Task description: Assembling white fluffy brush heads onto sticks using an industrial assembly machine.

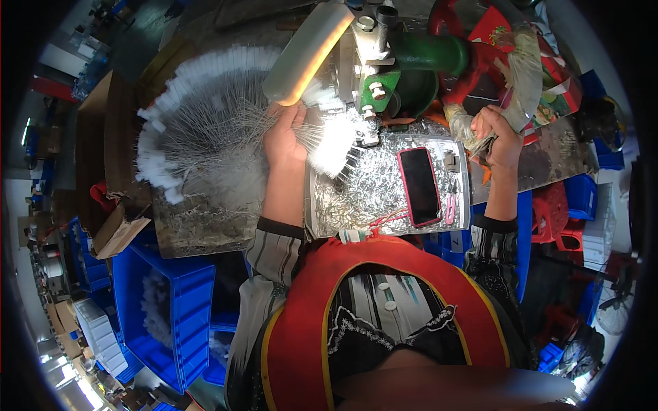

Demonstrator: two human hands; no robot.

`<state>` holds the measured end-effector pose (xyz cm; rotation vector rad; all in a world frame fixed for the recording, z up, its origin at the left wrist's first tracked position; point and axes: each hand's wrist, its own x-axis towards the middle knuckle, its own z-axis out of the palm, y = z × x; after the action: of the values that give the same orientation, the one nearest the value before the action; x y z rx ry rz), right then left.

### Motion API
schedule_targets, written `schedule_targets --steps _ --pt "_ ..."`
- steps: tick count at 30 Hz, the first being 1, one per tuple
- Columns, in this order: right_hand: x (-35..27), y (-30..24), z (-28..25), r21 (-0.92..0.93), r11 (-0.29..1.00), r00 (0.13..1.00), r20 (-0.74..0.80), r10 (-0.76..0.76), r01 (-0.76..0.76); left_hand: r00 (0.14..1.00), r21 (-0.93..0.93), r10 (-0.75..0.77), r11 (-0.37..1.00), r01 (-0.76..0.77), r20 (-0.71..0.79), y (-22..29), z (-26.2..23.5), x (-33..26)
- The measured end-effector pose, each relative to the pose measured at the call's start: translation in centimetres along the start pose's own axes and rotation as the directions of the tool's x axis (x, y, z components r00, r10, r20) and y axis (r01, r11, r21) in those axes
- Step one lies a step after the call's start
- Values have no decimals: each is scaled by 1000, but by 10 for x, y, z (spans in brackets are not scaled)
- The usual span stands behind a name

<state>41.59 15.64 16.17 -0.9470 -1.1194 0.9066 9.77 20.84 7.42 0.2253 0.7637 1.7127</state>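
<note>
My left hand [284, 139] is closed around the thin wire stems of several small white-tipped brushes [334, 148]. Their bristle ends fan out to the right, brightly lit, beside the front of a green machine [428, 55]. To the left of that hand lies a wide pile of similar brushes [205, 116], wire stems inward and white ends around the outside. My right hand [500, 137] is wrapped round the lower part of the machine's red handwheel, on a rim covered with pale wrapping [526, 68]. The exact place where the machine meets the brushes is lost in glare.
A long lamp [308, 55] hangs over the left hand. Below the machine, a tray [312, 205] strewn with shiny wire scraps holds a red-edged phone [419, 185] and a small pink-handled tool [450, 209]. Blue bins [192, 315] stand below the table's left edge; a red stool [550, 212] is at right.
</note>
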Motion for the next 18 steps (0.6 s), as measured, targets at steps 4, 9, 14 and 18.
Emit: schedule_targets --steps 4,9,14,18 --pt "-2 -1 1 -29 999 997 -69 24 -26 1000 14 -1 1000 1 -2 0 0 1" --pt "0 -3 -2 -14 1000 999 -54 0 0 998 46 26 999 -28 55 0 -2 0" --pt "-2 57 -6 -14 941 940 -60 -337 337 1000 23 3 1000 -4 31 -8 3 2" --pt "-10 58 3 -289 909 936 -95 -340 301 1000 -34 -5 999 5 15 -1 -6 0"
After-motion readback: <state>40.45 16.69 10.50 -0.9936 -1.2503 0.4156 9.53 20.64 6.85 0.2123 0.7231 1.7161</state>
